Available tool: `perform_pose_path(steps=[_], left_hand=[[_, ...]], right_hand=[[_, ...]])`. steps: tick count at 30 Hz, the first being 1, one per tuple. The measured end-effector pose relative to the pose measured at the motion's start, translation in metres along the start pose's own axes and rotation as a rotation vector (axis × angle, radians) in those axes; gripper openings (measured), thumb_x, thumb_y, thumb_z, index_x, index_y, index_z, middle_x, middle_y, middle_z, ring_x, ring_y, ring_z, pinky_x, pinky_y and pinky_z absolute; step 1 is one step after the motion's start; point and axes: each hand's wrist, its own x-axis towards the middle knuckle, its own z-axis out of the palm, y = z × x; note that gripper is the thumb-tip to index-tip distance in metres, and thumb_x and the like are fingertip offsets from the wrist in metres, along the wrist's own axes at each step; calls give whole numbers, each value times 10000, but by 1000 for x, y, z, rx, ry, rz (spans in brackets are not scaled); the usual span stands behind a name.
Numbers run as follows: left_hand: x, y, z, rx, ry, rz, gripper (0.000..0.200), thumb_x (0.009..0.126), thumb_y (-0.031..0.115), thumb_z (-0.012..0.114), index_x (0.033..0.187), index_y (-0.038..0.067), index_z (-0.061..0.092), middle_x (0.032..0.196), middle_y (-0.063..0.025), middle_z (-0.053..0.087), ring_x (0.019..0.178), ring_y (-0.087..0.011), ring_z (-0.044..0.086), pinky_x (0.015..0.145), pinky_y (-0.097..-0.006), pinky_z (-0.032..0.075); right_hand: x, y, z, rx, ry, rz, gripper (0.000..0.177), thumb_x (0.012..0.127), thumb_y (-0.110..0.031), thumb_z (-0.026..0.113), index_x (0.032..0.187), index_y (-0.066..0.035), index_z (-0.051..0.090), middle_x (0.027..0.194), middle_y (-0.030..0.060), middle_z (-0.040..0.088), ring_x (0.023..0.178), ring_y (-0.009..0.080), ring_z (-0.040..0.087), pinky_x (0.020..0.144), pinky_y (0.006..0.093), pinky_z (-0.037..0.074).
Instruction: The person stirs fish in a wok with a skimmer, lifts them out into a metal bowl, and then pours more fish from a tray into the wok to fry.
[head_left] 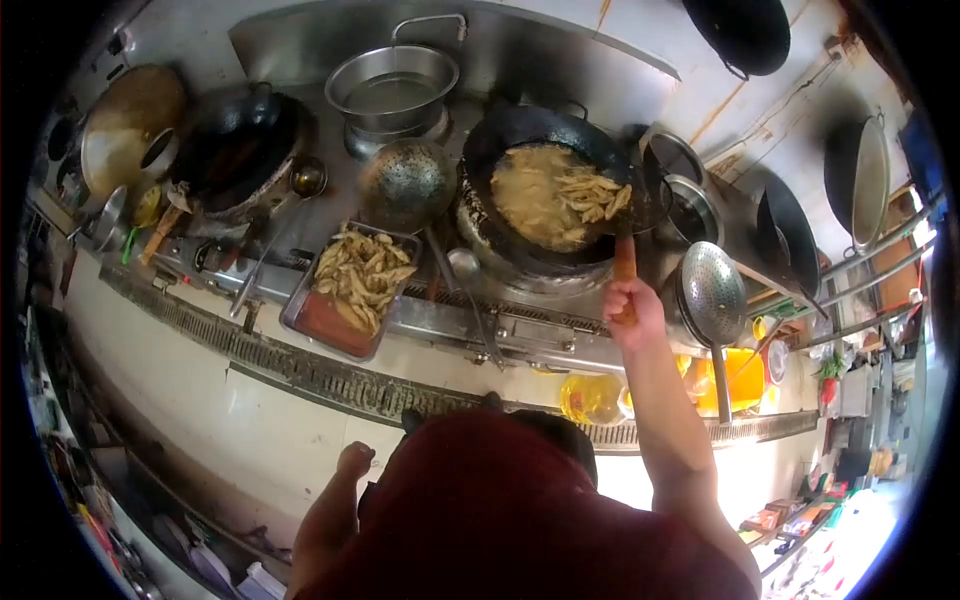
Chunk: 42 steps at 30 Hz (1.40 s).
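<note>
My right hand (632,312) is wrapped round the wooden handle of a skimmer (625,258). Its dark head reaches to the right side of a large black wok (490,130). Inside the wok is bubbling oil (535,195), with golden fried pieces (595,195) gathered by the skimmer. The pieces look like small battered fish, though I cannot be sure. Low by my body, my left hand (355,460) hangs away from the counter, fingers curled, with nothing visible in it. A rectangular tray (318,315) of similar fried pieces (362,272) stands left of the wok.
Beside the wok rests a round perforated strainer (405,185); a steel basin (392,90) of liquid stands behind. Another black wok (240,150) and a ladle (308,178) are on the left. A colander ladle (713,295) juts over the counter's right edge, near oil jugs (592,398).
</note>
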Motion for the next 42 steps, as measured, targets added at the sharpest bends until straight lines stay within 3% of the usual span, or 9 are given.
perform_pose_path(steps=[2, 3, 5, 9, 12, 21, 29, 34, 42], left_hand=[[-11, 20, -24, 300, -2, 179, 323, 772, 361, 563, 875, 64, 633, 1022, -145, 594, 974, -301, 547, 833, -399, 438], [-17, -33, -76, 381, 29, 123, 323, 772, 361, 563, 875, 64, 633, 1022, -145, 594, 974, -301, 547, 833, -399, 438], [-9, -45, -53, 53, 51, 8, 300, 810, 322, 498, 856, 55, 627, 963, -148, 604, 936, -319, 553, 814, -420, 441], [-2, -35, -80, 225, 224, 173, 289, 834, 273, 446, 819, 47, 625, 879, -177, 606, 884, -337, 561, 794, -438, 440], [-10, -20, -77, 298, 104, 193, 286, 833, 273, 452, 815, 45, 624, 897, -182, 600, 898, -335, 556, 800, -436, 438], [-5, -22, -53, 144, 82, 6, 284, 762, 324, 554, 836, 60, 629, 957, -157, 609, 935, -315, 557, 823, -394, 443], [-12, -8, -50, 152, 90, 101, 267, 818, 277, 476, 849, 61, 630, 961, -159, 600, 930, -322, 554, 814, -408, 443], [-12, 7, -56, 161, 126, 201, 275, 838, 252, 436, 862, 55, 627, 945, -161, 595, 943, -329, 543, 812, -421, 439], [-2, 6, -34, 88, 6, 60, 325, 823, 322, 454, 883, 50, 622, 1015, -173, 580, 983, -319, 529, 858, -398, 419]], right_hand=[[6, -7, -10, 86, -94, -9, 74, 750, -5, 425, 804, -27, 379, 631, 24, 387, 497, 106, 381, 412, 214, 345], [26, 25, 8, 168, -154, 8, 74, 750, -5, 425, 804, -27, 379, 631, 24, 387, 497, 106, 381, 412, 214, 345], [18, 21, 28, 172, -62, 39, 66, 748, -3, 423, 793, -19, 377, 631, 26, 391, 496, 102, 381, 414, 213, 342], [30, 12, 28, 238, -148, 47, 58, 752, -6, 424, 798, -4, 389, 631, 38, 396, 491, 105, 381, 411, 208, 344], [12, 29, 44, 42, -12, -86, 53, 756, -6, 424, 804, 6, 404, 629, 42, 397, 485, 109, 385, 388, 203, 335], [30, -4, 17, 135, -97, -4, 52, 756, -8, 424, 798, -3, 394, 625, 35, 388, 483, 107, 384, 395, 199, 337], [21, -14, 14, 239, -148, 54, 55, 761, -22, 429, 805, -9, 398, 621, 28, 393, 482, 104, 384, 400, 205, 339], [26, -23, 12, 26, 2, -7, 50, 761, -27, 433, 793, -28, 395, 629, 47, 414, 467, 114, 384, 383, 218, 338], [15, -16, 22, -371, 171, -258, 132, 754, 12, 416, 851, -78, 432, 625, 48, 412, 447, 124, 382, 347, 238, 326]])
